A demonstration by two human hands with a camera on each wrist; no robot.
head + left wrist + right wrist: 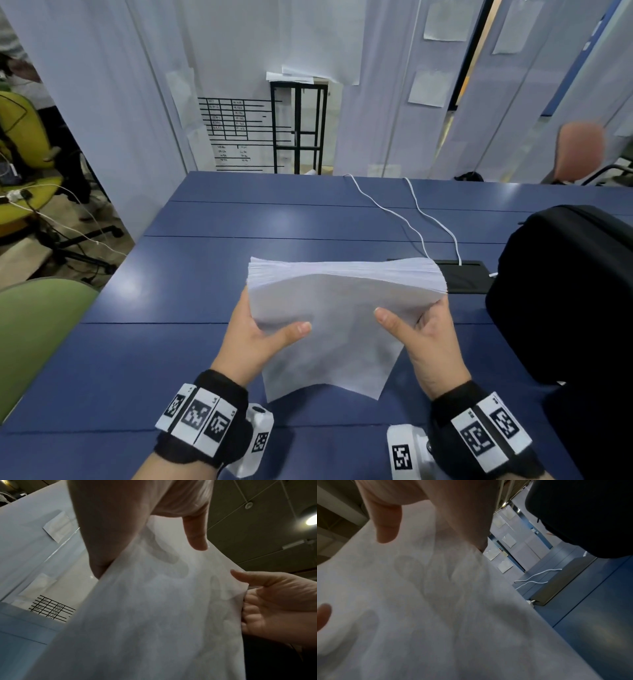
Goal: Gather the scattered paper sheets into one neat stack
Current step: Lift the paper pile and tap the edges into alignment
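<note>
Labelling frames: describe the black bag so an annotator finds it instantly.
Start at the blue table and go to its right edge, right of the paper stack both hands hold. The black bag stands there, the only bulky dark thing; the flat black panel beside it has white cables.

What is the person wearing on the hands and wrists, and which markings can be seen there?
The left hand and right hand are bare. Each wrist carries a black band bearing white rectangular tags printed with black square-pattern codes, and a white camera unit, also coded, sits below each wrist.

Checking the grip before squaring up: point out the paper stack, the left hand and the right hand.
paper stack (329, 329), head view, front sheet's middle.
left hand (255, 339), head view, palm.
right hand (433, 342), head view, palm.
</note>
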